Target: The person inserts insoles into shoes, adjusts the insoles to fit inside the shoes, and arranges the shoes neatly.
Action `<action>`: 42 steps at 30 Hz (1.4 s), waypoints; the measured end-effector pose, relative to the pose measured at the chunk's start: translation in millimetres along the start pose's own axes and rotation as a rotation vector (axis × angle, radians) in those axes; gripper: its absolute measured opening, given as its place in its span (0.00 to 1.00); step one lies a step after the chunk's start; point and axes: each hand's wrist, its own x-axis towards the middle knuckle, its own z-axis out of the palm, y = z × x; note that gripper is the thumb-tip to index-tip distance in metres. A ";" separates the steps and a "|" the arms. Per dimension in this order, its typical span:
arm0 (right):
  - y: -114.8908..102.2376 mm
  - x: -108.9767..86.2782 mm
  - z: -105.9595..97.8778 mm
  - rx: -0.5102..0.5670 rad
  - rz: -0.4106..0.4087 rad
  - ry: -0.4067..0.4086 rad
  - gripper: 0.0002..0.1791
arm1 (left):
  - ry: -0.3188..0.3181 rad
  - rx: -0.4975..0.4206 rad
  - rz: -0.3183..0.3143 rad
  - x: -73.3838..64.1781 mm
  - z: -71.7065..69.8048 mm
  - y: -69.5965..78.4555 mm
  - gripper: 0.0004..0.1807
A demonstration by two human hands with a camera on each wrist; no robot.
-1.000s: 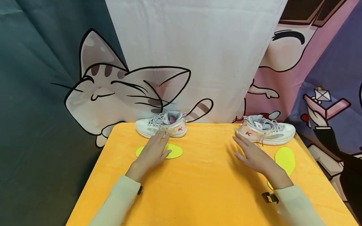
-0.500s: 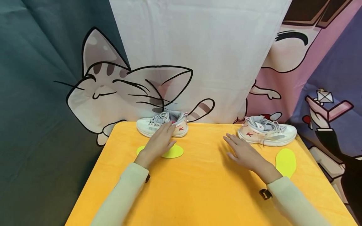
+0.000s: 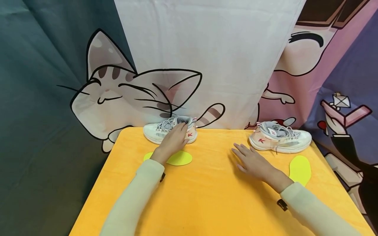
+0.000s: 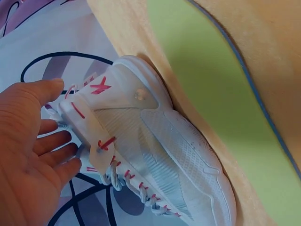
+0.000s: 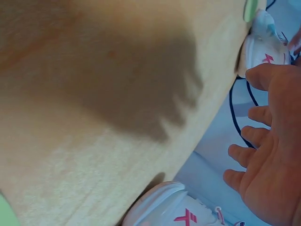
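A white sneaker [image 3: 152,131] with grey laces stands at the back left of the table, its toe to the left. My left hand [image 3: 173,140] reaches over it, fingertips right at the collar and thumb held apart, as the left wrist view shows beside the sneaker [image 4: 150,141]. Below that hand lies a yellow insole [image 3: 181,158], partly hidden by the wrist. My right hand [image 3: 254,163] hovers over the table with fingers spread, holding nothing. The matching sneaker [image 3: 290,143] stands at the back right, toe to the right. A second yellow insole [image 3: 300,169] lies near it, partly behind my right forearm.
The table [image 3: 206,200] has an orange-yellow cover. Right behind its back edge hangs a printed cloth [image 3: 212,59] with a cartoon cat. Both sneakers stand close to that edge, the right one near the table's right side.
My left hand has moved forward and right, from over the insole to the sneaker's collar. My right hand has drifted left, away from the right sneaker. Sneakers and insoles stay in place.
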 end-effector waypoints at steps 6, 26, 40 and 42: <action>-2.3 -3.2 2.1 0.038 0.007 -0.032 0.35 | 0.023 -0.021 -0.040 7.7 3.3 3.4 0.36; -11.0 8.1 8.5 0.178 0.043 0.037 0.34 | 0.100 0.086 -0.131 22.1 23.5 10.1 0.21; -8.0 15.0 3.3 0.240 0.066 0.034 0.33 | 0.119 0.160 -0.090 25.6 26.1 8.0 0.20; -7.8 17.2 1.8 0.255 0.077 0.032 0.33 | 0.125 0.165 -0.086 24.2 26.6 7.3 0.20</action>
